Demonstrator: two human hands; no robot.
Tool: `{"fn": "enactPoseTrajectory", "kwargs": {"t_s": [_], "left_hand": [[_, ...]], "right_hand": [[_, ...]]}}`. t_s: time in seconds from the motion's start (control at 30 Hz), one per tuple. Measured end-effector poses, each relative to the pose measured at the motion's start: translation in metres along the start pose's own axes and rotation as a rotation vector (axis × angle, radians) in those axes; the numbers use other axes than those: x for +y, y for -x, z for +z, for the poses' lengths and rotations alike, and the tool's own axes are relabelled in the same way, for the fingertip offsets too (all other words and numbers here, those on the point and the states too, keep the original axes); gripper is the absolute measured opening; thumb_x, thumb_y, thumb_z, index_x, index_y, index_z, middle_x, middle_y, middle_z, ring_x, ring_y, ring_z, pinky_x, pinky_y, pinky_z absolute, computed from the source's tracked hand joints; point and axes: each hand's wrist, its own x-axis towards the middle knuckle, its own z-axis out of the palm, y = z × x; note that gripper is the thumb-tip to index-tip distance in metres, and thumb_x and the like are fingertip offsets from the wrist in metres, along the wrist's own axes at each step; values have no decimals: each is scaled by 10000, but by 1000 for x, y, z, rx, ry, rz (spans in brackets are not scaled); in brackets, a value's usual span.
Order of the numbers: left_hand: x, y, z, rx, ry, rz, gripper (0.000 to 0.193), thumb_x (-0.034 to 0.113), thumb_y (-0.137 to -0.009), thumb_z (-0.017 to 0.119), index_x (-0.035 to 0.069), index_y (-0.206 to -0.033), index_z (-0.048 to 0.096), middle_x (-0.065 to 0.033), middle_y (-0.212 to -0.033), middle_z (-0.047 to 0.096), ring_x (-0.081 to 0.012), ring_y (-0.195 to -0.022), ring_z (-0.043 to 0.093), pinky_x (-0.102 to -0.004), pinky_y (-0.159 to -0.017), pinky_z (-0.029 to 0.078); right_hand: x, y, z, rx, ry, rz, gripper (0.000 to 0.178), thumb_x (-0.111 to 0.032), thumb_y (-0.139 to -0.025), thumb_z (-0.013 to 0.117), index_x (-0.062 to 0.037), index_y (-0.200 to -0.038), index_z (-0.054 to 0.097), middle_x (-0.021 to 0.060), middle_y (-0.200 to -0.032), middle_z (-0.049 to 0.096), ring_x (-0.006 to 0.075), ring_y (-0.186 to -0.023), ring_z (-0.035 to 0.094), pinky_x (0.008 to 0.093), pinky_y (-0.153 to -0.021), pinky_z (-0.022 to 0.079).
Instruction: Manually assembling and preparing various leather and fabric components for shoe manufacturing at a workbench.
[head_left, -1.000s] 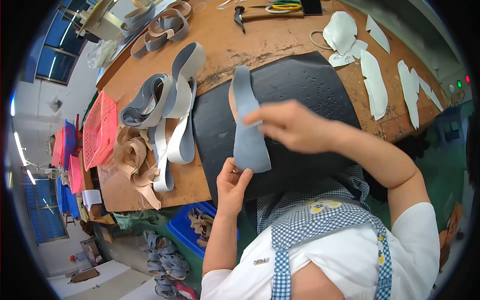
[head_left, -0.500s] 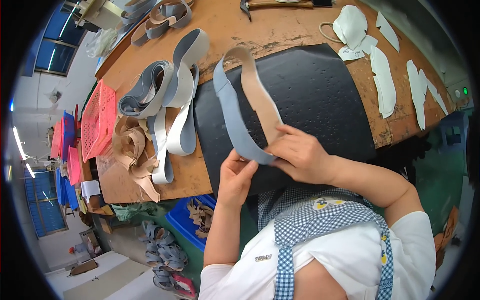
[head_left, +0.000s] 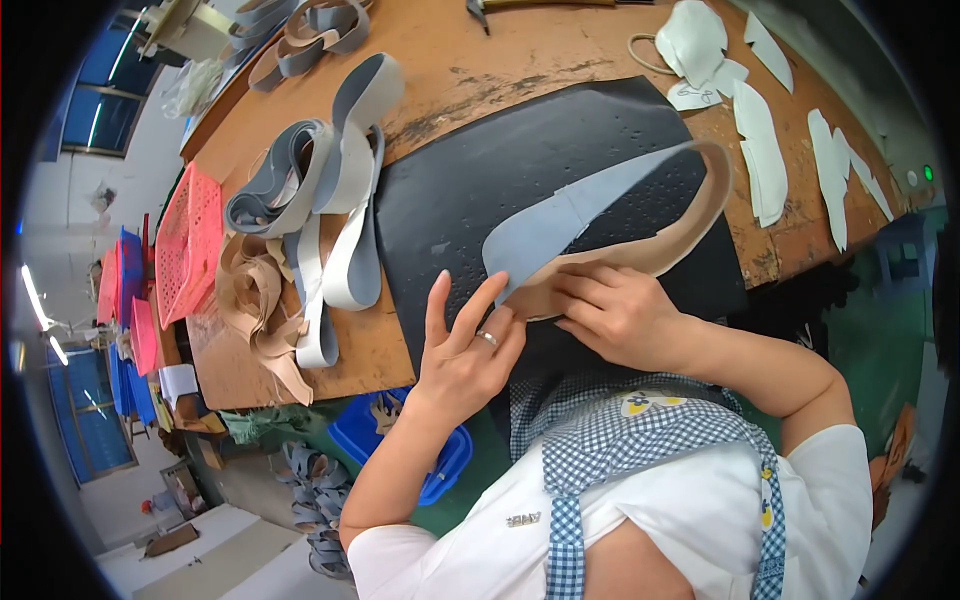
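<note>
A long strip, blue-grey on one face and tan on the other, curves in a loop above the black mat. My left hand is at the loop's near left end; its thumb side touches the strip, and a couple of its fingers are raised. A ring is on one finger. My right hand grips the tan side of the strip along its near edge, fingers on top. The thumb of my right hand is partly hidden.
Left of the mat lie coiled grey-and-white strips and a heap of tan strips. A pink basket stands at the table's left edge. White pattern pieces lie right. A blue bin sits below the table's front edge.
The strip has swung from standing upright to leaning right, its loop now over the mat's right side. My left hand has loosened and raised fingers; my right hand has shifted along the tan face.
</note>
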Motion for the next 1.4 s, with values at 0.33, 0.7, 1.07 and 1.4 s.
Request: {"fn": "enactPoseTrajectory", "kwargs": {"t_s": [0.33, 0.7, 1.07, 1.4], "left_hand": [[-2, 2, 13, 46, 12, -51, 78, 92, -796, 731, 90, -873, 745, 17, -960, 680, -243, -1290, 528, -634, -1185, 203], [3, -3, 19, -26, 47, -66, 153, 110, -763, 744, 126, -915, 730, 40, -939, 644, -249, -1282, 502, -659, -1184, 107], [11, 5, 26, 9, -208, 234, 217, 115, -812, 665, 165, -993, 773, 41, -921, 631, -189, -1386, 444, -671, -1176, 101], [-8, -6, 30, 11, -105, 232, 168, 57, -795, 672, 98, -932, 761, 0, -804, 618, -174, -1310, 532, -566, -1185, 242]], "right_hand": [[-2, -11, 12, -48, 45, -121, 241, -68, -725, 694, -19, -960, 711, 87, -963, 675, 242, -964, 670, 331, -772, 577], [-8, -5, 12, -49, -102, 89, 148, -72, -777, 655, 20, -892, 662, 109, -962, 652, 270, -954, 646, 346, -765, 565], [8, 42, -32, -163, -285, 430, 466, -160, -861, 712, 60, -1243, 561, 239, -1238, 616, 399, -1184, 595, 438, -999, 506], [17, 46, -45, -591, 142, 61, 878, -598, -931, 515, 13, -1526, 304, 191, -1548, 352, 332, -1495, 241, 498, -1243, 99]]}}
